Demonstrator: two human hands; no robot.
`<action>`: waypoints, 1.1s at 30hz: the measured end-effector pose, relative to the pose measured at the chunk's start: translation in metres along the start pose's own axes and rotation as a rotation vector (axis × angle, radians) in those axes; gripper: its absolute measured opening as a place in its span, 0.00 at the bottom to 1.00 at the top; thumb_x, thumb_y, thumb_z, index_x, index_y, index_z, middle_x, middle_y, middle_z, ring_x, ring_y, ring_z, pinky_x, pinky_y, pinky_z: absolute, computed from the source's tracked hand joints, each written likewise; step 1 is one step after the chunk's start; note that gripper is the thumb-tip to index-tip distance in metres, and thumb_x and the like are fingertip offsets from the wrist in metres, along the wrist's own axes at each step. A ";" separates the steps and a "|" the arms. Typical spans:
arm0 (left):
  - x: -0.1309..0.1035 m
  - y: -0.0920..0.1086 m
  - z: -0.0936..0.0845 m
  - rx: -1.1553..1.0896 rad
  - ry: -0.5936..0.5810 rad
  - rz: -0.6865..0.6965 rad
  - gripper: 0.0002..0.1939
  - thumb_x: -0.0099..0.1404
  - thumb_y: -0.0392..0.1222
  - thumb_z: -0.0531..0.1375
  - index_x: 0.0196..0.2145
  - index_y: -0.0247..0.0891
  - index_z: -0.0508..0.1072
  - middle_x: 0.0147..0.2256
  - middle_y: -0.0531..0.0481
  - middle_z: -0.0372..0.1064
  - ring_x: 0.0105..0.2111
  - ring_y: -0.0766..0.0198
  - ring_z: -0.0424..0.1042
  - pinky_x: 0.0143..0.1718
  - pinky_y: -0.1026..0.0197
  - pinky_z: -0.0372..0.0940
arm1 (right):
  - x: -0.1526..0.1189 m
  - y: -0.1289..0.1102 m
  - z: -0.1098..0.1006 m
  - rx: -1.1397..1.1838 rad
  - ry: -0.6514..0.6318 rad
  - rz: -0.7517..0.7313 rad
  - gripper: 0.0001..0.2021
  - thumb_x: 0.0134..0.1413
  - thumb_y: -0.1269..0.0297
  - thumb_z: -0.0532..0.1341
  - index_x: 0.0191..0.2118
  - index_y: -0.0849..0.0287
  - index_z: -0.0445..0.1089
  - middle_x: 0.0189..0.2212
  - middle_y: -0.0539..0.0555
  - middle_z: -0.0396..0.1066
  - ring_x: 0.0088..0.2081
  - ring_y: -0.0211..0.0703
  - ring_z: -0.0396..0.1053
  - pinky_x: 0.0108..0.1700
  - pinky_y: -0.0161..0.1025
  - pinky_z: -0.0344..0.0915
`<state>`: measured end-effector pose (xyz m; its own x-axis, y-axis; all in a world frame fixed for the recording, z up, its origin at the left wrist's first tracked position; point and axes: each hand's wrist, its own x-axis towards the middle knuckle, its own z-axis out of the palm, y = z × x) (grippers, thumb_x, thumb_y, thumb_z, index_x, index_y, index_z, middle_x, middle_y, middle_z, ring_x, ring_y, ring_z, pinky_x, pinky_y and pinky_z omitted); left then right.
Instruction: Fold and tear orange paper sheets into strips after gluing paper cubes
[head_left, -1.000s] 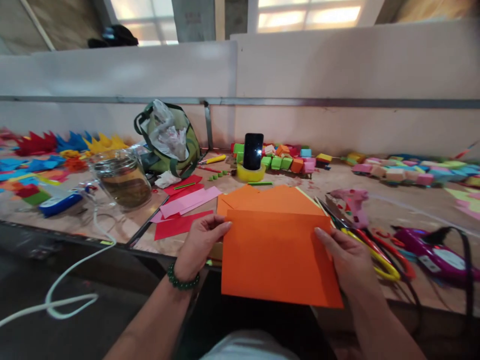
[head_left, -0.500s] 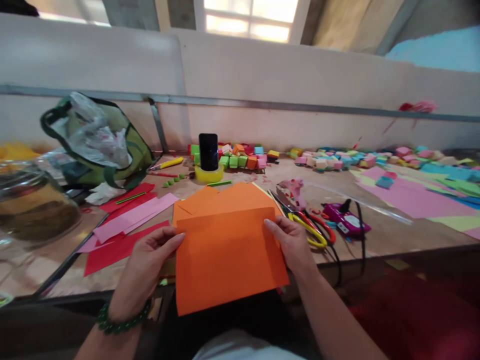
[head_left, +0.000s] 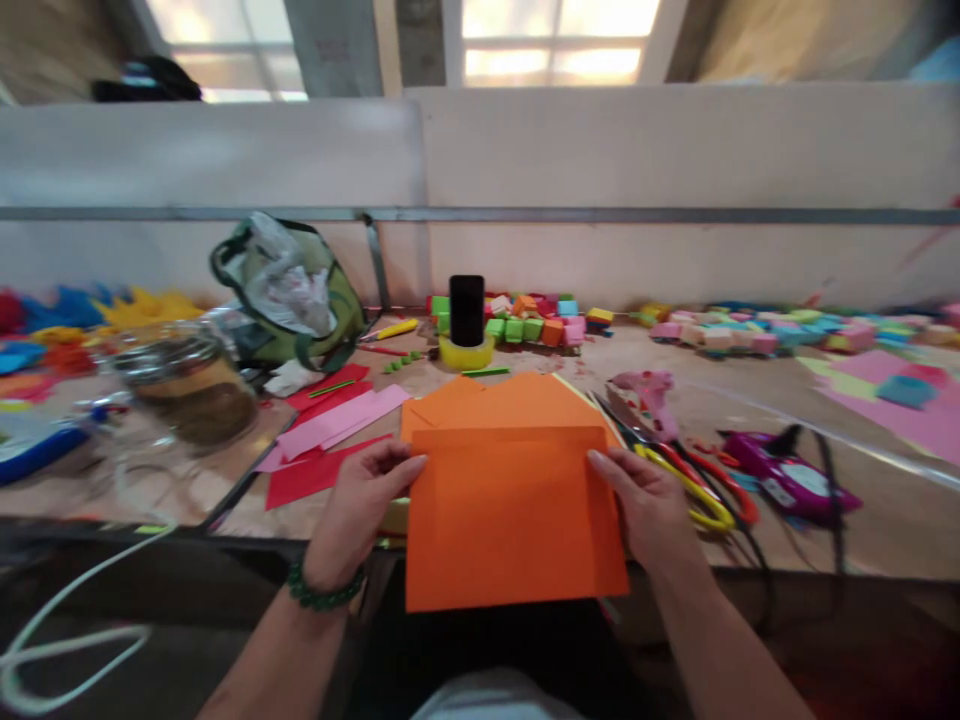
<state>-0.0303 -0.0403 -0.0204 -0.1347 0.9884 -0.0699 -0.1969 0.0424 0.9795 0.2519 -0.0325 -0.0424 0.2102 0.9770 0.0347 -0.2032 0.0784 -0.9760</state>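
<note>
An orange paper sheet (head_left: 514,525) is held up by its two upper sides, over the table's front edge. My left hand (head_left: 367,505) pinches its upper left side between thumb and fingers; a green bead bracelet is on that wrist. On the opposite side my right hand (head_left: 649,500) pinches the upper right part, thumb in front. Behind the sheet more orange paper (head_left: 502,400) lies on the table. Red paper (head_left: 319,475) and pink strips (head_left: 341,425) lie left of it. Scissors with yellow handles (head_left: 709,510) rest just right of my right hand.
A phone (head_left: 466,310) stands in a yellow tape roll (head_left: 466,352) at the back. Small folded paper blocks (head_left: 525,328) line the wall. A green bag (head_left: 341,320) and glass jar (head_left: 199,395) stand left; a pink glue gun (head_left: 651,395) and purple device (head_left: 787,478) lie right.
The view has turned left, so the table's things appear further right. The orange sheet is now held more level, its lower edge less slanted. Both hands keep their hold on it.
</note>
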 end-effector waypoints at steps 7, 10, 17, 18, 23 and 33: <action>0.002 0.001 0.000 0.033 -0.054 0.042 0.14 0.47 0.45 0.70 0.26 0.34 0.72 0.24 0.55 0.67 0.25 0.69 0.65 0.27 0.67 0.59 | 0.002 -0.002 0.001 0.016 0.050 0.059 0.11 0.36 0.59 0.73 0.29 0.53 0.75 0.26 0.49 0.78 0.26 0.44 0.75 0.28 0.36 0.74; 0.002 0.000 -0.003 0.052 -0.081 0.057 0.13 0.49 0.45 0.69 0.26 0.34 0.71 0.24 0.55 0.66 0.24 0.70 0.64 0.27 0.67 0.59 | 0.001 -0.003 0.002 0.008 0.068 0.063 0.11 0.34 0.59 0.73 0.27 0.53 0.75 0.25 0.49 0.78 0.25 0.44 0.75 0.26 0.36 0.74; 0.011 0.010 -0.002 0.059 -0.115 0.003 0.15 0.46 0.45 0.70 0.26 0.34 0.70 0.22 0.56 0.64 0.22 0.72 0.62 0.24 0.68 0.57 | 0.003 -0.008 0.006 0.045 0.092 0.065 0.10 0.32 0.62 0.74 0.26 0.52 0.76 0.24 0.47 0.78 0.25 0.41 0.75 0.28 0.34 0.73; 0.013 0.013 -0.002 0.069 -0.127 -0.012 0.16 0.45 0.45 0.70 0.26 0.34 0.70 0.23 0.56 0.65 0.22 0.72 0.62 0.24 0.68 0.57 | 0.003 -0.011 0.006 0.020 0.077 0.069 0.09 0.32 0.61 0.74 0.25 0.53 0.76 0.24 0.48 0.78 0.25 0.42 0.75 0.27 0.35 0.73; 0.028 0.031 0.001 0.222 -0.210 -0.024 0.16 0.44 0.46 0.69 0.26 0.34 0.70 0.24 0.55 0.66 0.23 0.70 0.63 0.25 0.67 0.58 | 0.009 -0.025 0.008 -0.068 -0.004 0.010 0.10 0.36 0.58 0.72 0.27 0.56 0.77 0.25 0.50 0.78 0.26 0.45 0.74 0.28 0.37 0.71; 0.078 0.041 0.007 0.461 -0.322 0.071 0.15 0.47 0.50 0.66 0.27 0.37 0.71 0.24 0.54 0.65 0.23 0.68 0.62 0.22 0.68 0.54 | 0.055 -0.032 0.012 -0.197 -0.035 -0.150 0.17 0.35 0.53 0.70 0.32 0.59 0.76 0.26 0.51 0.77 0.29 0.43 0.74 0.32 0.39 0.69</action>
<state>-0.0425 0.0396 0.0161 0.1848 0.9827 -0.0100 0.2561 -0.0383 0.9659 0.2583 0.0216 -0.0066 0.1901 0.9639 0.1866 0.0187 0.1865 -0.9823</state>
